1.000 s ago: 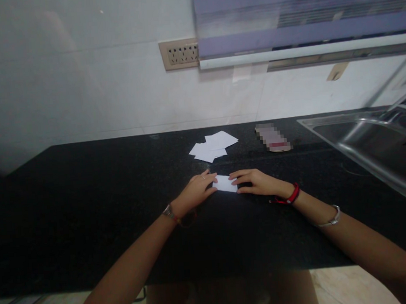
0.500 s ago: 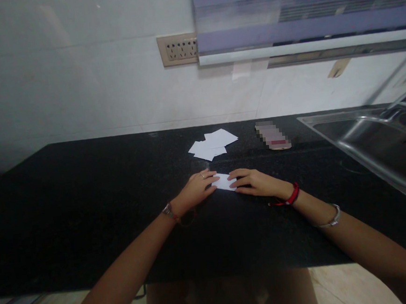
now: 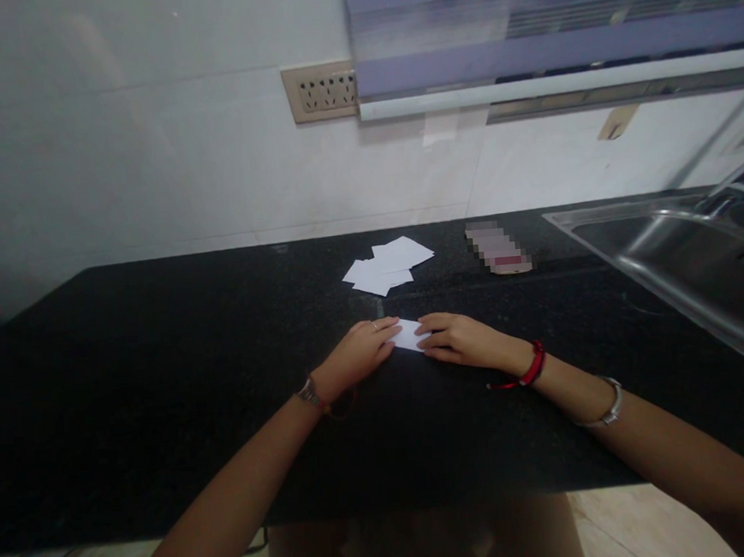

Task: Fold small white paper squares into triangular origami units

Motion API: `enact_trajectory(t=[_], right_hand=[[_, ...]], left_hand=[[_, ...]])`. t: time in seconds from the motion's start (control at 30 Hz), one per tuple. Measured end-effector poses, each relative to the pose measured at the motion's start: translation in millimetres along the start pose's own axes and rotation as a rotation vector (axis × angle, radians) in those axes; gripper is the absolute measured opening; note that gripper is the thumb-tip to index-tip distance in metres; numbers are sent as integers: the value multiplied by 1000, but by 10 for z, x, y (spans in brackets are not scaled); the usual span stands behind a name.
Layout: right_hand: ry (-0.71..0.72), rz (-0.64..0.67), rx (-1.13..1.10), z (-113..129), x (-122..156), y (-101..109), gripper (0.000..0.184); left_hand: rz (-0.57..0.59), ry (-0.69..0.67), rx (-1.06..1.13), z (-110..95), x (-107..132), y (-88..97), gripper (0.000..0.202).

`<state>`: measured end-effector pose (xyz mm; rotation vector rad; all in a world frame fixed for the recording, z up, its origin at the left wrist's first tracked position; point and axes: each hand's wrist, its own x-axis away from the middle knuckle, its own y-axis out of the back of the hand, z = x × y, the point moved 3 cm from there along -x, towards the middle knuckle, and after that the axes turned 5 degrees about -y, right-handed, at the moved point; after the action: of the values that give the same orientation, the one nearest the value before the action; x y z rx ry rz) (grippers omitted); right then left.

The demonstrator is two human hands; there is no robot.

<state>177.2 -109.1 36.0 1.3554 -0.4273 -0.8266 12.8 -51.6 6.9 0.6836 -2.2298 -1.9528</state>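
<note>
Head view shows two bare hands at work on one small, flat, four-sided piece of white paper (image 3: 408, 335). It lies between the hands, on the long, shiny black stone counter (image 3: 222, 342). The left hand (image 3: 357, 354) has its fingers over the left end of the paper. The right hand (image 3: 467, 340) has its fingertips on the right end. A bright white strip shows in the gap between them.

Both hands are part way open, palms down, with the fingers a little bent. I cannot tell if the thumbs pinch the paper from below or if the fingers just press on it. I also cannot tell if the paper is folded.

The step in hand looks like keeping the paper flat and straight with both hands. I think the next move calls for soft, even fingers at both ends, as thin paper can slip or crease.

Just past the hands, away from the body, is a messy pile of flat white paper pieces (image 3: 384, 269), some on top of others. It is near the hands but not touching them. Past the right hand, farther off, lies a flat, pinkish, phone-shaped thing (image 3: 498, 247), too blurred to read. Well to the right of the right hand is a shiny silver metal sink (image 3: 667, 268).
</note>
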Motion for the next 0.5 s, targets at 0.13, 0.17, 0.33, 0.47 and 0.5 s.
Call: enact_trajectory(t=[0.13, 0.17, 0.33, 0.47, 0.5], right_hand=[[-34, -41, 6, 27, -6, -14, 21], [-37, -45, 13, 35, -6, -17, 21], [-43, -19, 46, 61, 2, -14, 22], [-61, -32, -27, 28, -2, -1, 21], [-74, -48, -54, 7, -8, -1, 22]], left_hand=[[10, 26, -26, 9, -14, 22, 31], [18, 34, -37, 9, -14, 28, 31], [127, 81, -51, 3, 14, 26, 34], [163, 108, -46, -9, 53, 20, 39], [167, 108, -41, -9, 57, 18, 40]])
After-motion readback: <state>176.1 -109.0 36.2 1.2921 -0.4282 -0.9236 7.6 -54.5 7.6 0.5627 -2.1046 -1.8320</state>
